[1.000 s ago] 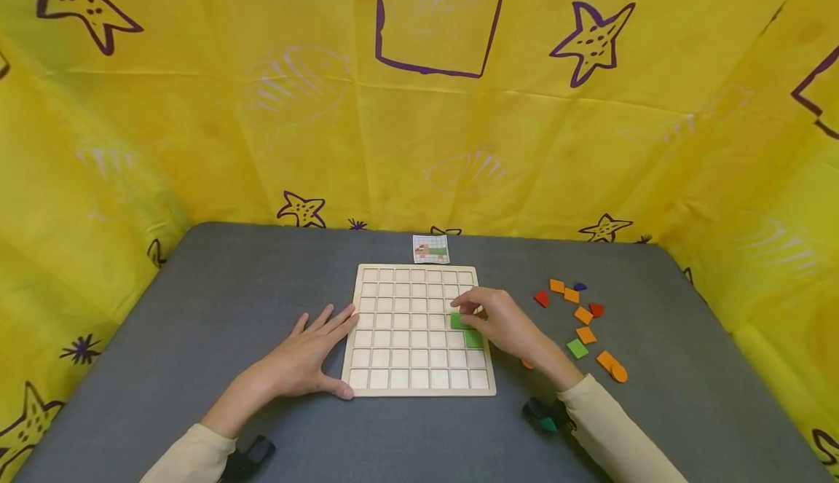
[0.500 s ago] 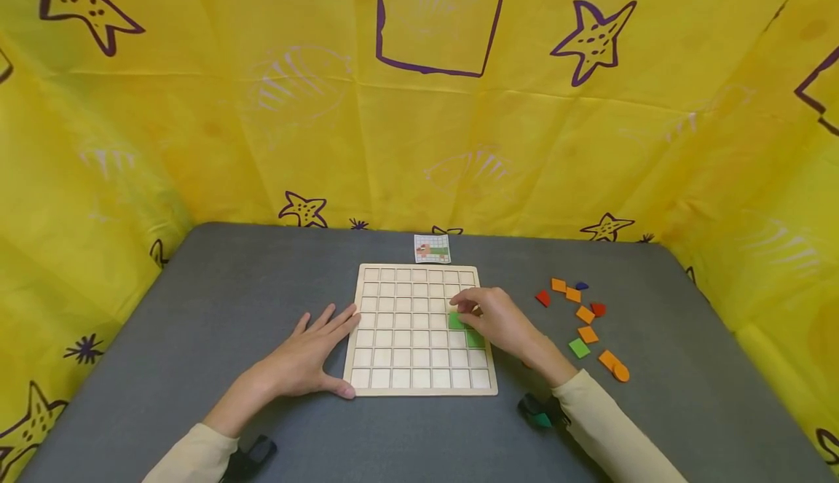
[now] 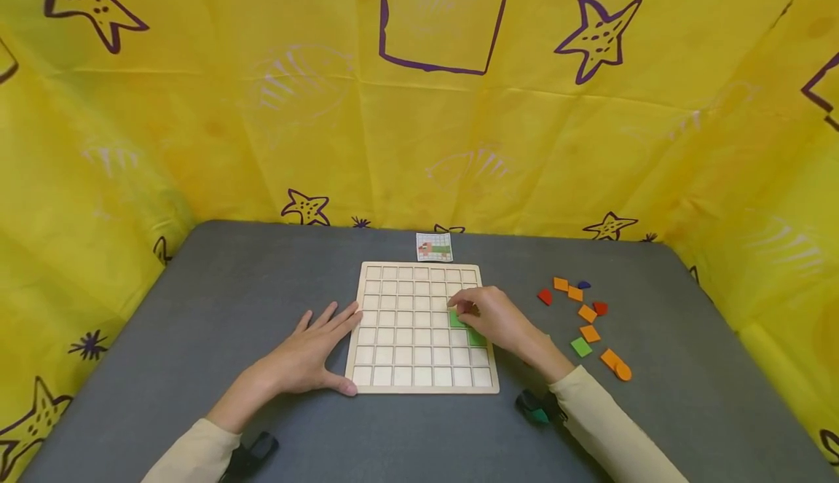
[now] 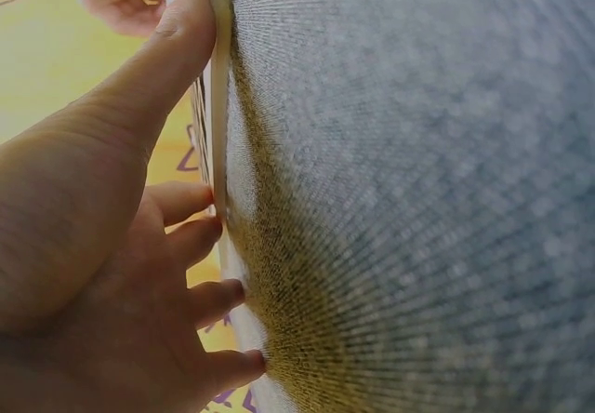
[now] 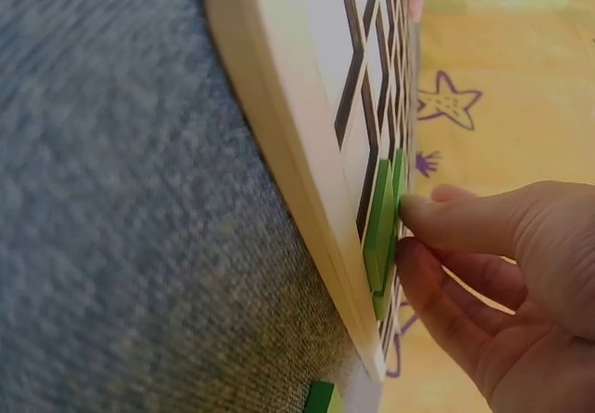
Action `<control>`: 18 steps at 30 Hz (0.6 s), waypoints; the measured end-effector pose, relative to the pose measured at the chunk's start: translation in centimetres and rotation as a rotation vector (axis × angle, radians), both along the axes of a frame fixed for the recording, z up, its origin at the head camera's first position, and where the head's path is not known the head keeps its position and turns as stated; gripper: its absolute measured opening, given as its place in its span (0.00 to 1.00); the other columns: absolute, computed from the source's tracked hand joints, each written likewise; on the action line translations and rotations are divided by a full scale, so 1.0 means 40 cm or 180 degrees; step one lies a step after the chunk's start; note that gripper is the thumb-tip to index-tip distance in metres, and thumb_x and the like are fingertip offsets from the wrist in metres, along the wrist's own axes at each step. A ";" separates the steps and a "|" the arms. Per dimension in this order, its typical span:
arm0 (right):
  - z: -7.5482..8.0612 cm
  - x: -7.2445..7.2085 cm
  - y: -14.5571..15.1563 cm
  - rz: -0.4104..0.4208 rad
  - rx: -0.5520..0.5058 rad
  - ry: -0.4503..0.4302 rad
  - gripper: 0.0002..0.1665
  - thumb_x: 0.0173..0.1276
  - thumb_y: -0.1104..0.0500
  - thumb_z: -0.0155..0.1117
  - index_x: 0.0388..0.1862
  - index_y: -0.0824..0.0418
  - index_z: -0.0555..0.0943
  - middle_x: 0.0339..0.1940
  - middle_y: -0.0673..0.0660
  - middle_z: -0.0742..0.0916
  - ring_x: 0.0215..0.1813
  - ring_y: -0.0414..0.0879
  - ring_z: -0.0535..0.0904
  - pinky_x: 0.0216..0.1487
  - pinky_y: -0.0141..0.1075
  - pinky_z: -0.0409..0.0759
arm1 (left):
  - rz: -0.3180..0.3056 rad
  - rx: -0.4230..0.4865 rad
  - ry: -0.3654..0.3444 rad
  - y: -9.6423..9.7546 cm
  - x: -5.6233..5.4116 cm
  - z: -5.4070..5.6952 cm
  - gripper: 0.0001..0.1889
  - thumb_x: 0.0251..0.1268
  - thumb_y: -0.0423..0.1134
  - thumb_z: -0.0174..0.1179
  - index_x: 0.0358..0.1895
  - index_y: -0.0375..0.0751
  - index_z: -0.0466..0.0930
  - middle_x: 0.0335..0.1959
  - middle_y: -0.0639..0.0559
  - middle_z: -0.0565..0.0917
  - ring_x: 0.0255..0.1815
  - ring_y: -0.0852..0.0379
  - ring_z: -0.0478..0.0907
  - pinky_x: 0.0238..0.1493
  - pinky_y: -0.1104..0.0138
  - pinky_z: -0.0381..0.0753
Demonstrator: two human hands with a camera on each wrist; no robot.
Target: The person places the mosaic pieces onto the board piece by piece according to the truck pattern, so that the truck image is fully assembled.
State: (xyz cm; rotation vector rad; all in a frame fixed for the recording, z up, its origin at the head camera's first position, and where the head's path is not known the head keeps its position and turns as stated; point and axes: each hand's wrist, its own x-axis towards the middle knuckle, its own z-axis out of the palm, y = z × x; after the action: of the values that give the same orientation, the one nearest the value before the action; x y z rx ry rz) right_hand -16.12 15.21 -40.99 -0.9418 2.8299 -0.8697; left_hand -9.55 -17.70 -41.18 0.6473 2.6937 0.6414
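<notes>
A pale wooden grid board (image 3: 422, 390) lies flat before me. My left hand (image 3: 308, 355) is spread with straight fingers at its left edge; thumb and fingertips touch the rim, as the left wrist view also shows. My right hand (image 3: 501, 319) is over the board's right side, with curled fingers and thumb pinching a green square tile (image 3: 457, 320). A second green tile (image 3: 477, 339) is just nearer and to the right, partly hidden by the hand. In the right wrist view the thumb touches the farther green tile (image 5: 400, 180), while the nearer green tile (image 5: 379, 232) sits tilted by the rim.
A small picture card (image 3: 434, 248) lies behind the board. To the right are several loose pieces: orange squares (image 3: 587, 313), red pieces (image 3: 545, 296), a blue piece (image 3: 584, 285), a green tile (image 3: 580, 347) and an orange rounded piece (image 3: 623, 371). Yellow cloth (image 3: 295, 140) surrounds the table.
The right hand and the pinched green tile have shifted slightly left relative to the board. An orange piece seen earlier beside the right wrist is now hidden. The left hand stays at the rim.
</notes>
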 end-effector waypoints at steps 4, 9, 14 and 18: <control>0.002 0.001 -0.001 0.0022 0.0039 -0.0098 0.12 0.61 0.69 0.70 0.43 0.62 0.86 0.28 0.47 0.83 0.32 0.38 0.75 0.39 0.32 0.80 | 0.0002 0.0014 0.0006 0.001 0.000 0.001 0.62 0.39 0.66 0.72 0.78 0.41 0.53 0.80 0.46 0.51 0.78 0.34 0.42 0.69 0.33 0.37; 0.008 0.003 0.006 0.0042 0.0016 -0.0126 0.13 0.61 0.69 0.70 0.45 0.62 0.86 0.30 0.48 0.85 0.33 0.38 0.77 0.41 0.34 0.81 | 0.0013 0.0013 -0.0004 0.003 0.001 0.002 0.62 0.39 0.65 0.73 0.78 0.41 0.53 0.80 0.46 0.51 0.78 0.34 0.42 0.69 0.33 0.38; 0.020 0.005 0.026 0.0049 -0.0036 -0.0072 0.14 0.61 0.69 0.70 0.47 0.63 0.85 0.35 0.50 0.86 0.37 0.39 0.80 0.43 0.35 0.82 | -0.0005 0.0008 0.0010 0.003 -0.002 0.005 0.61 0.40 0.65 0.73 0.78 0.40 0.53 0.79 0.45 0.51 0.78 0.33 0.42 0.69 0.32 0.37; 0.025 0.007 0.043 0.0051 -0.0045 -0.0056 0.13 0.63 0.67 0.69 0.47 0.63 0.85 0.35 0.50 0.86 0.37 0.39 0.80 0.42 0.36 0.82 | -0.0016 0.0024 0.0038 0.001 -0.001 0.001 0.61 0.39 0.65 0.73 0.77 0.40 0.54 0.79 0.44 0.51 0.78 0.33 0.42 0.69 0.32 0.38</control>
State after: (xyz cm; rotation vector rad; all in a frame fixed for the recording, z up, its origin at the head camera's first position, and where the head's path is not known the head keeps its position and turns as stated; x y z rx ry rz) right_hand -15.83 16.95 -39.98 -0.9522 2.8011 -0.8930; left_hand -9.58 -17.68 -41.13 0.6617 2.7010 0.6487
